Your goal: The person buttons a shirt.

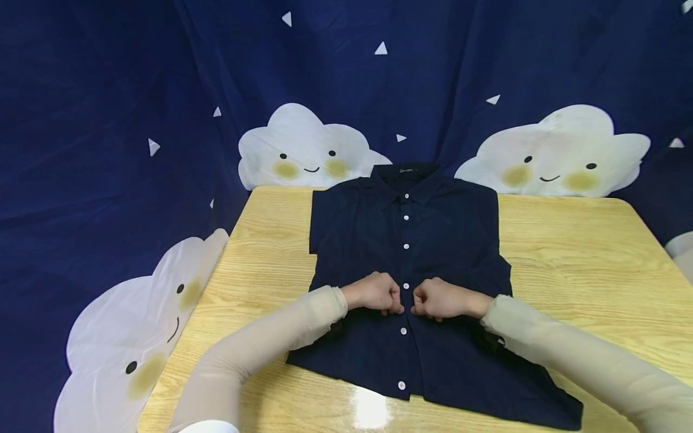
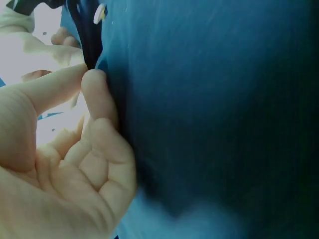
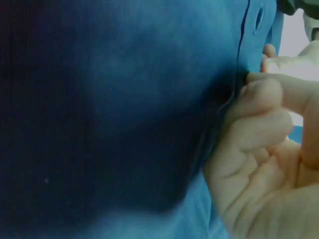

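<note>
A dark navy short-sleeved shirt lies spread front side up, its collar at the far end and white buttons down the middle. My left hand pinches the front edge with thumb and forefinger, just below a white button in the left wrist view. Facing it across a small gap, my right hand pinches the opposite front edge. In the right wrist view a buttonhole shows above those fingertips. The other fingers of both hands are curled in. The pinched cloth itself is mostly hidden by the fingers.
The shirt lies on a light wood-grain table. Its right lower corner fans out toward the near edge. Behind and left of the table hangs a dark blue curtain with white smiling clouds and small triangles.
</note>
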Demonstrator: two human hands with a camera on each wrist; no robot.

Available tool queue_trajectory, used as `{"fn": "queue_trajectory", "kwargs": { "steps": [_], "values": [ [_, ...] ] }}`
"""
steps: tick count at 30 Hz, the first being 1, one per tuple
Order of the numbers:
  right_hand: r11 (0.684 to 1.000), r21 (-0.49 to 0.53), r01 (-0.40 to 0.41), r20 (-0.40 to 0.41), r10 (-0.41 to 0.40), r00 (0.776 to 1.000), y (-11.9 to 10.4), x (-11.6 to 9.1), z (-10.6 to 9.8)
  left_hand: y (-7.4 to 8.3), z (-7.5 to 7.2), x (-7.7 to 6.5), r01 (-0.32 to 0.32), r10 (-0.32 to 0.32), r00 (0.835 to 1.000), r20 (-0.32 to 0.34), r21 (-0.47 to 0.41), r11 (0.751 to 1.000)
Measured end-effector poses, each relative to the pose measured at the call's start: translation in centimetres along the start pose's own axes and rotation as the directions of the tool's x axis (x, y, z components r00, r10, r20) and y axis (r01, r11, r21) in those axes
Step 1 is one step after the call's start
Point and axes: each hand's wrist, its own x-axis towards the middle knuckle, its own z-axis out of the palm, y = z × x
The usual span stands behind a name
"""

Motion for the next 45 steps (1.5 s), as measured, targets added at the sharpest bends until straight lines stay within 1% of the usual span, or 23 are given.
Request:
{"fn": "queue_trajectory", "kwargs": {
  "steps": [4,8,12,15,19,22,28,30,34,38,41,45],
  "values": [
    [1.000,-0.006,-0.005,0.025,0.006,1.000,-0.4,-0.4,0.5,-0.1,0.6,-0.4,-0.031,0.031,0.999,0.019,0.000,1.000],
    [1.000,-0.011,-0.027,0.038,0.028,0.999,-0.8,-0.7,1.0,-0.2,1.1,-0.7,-0.058,0.057,0.998,0.025,0.011,0.998],
    [0.998,-0.026,-0.063,0.040,0.064,0.997,-1.2,-0.9,1.4,0.0,1.5,-0.8,-0.068,0.067,0.997,0.035,0.035,0.997],
    [0.997,-0.022,-0.070,0.040,0.071,0.997,-1.4,-1.1,1.7,0.2,1.7,-0.9,-0.077,0.075,0.996,0.049,0.055,0.995],
    [0.999,-0.011,-0.044,0.063,0.045,0.997,-1.6,-1.1,2.2,0.3,1.8,-1.0,-0.085,0.081,0.995,0.063,0.068,0.994],
    [0.999,-0.013,-0.039,0.085,0.040,0.996,-1.6,-1.2,2.5,0.2,1.9,-1.0,-0.099,0.095,0.993,0.068,0.071,0.993],
    [0.997,-0.031,-0.073,0.100,0.075,0.992,-1.8,-1.3,2.6,0.1,1.9,-1.1,-0.140,0.133,0.987,0.095,0.078,0.987],
    [0.996,-0.039,-0.084,0.102,0.087,0.991,-2.0,-1.3,2.5,0.1,2.0,-1.2,-0.148,0.140,0.986,0.094,0.089,0.985],
    [0.991,-0.047,-0.128,0.107,0.132,0.985,-2.1,-1.3,2.5,0.6,2.2,-1.4,-0.135,0.128,0.989,0.070,0.113,0.984],
    [0.983,-0.015,-0.180,0.122,0.181,0.976,-2.3,-1.3,2.4,1.2,2.5,-1.7,-0.100,0.094,0.995,0.043,0.170,0.980],
    [0.982,0.020,-0.188,0.139,0.184,0.973,-2.3,-1.4,2.4,1.4,2.8,-1.7,-0.071,0.066,0.997,0.032,0.215,0.974],
    [0.979,0.083,-0.186,0.172,0.170,0.970,-2.1,-1.5,2.3,1.5,3.1,-1.7,-0.043,0.038,0.999,0.023,0.249,0.968]
  ]
}}
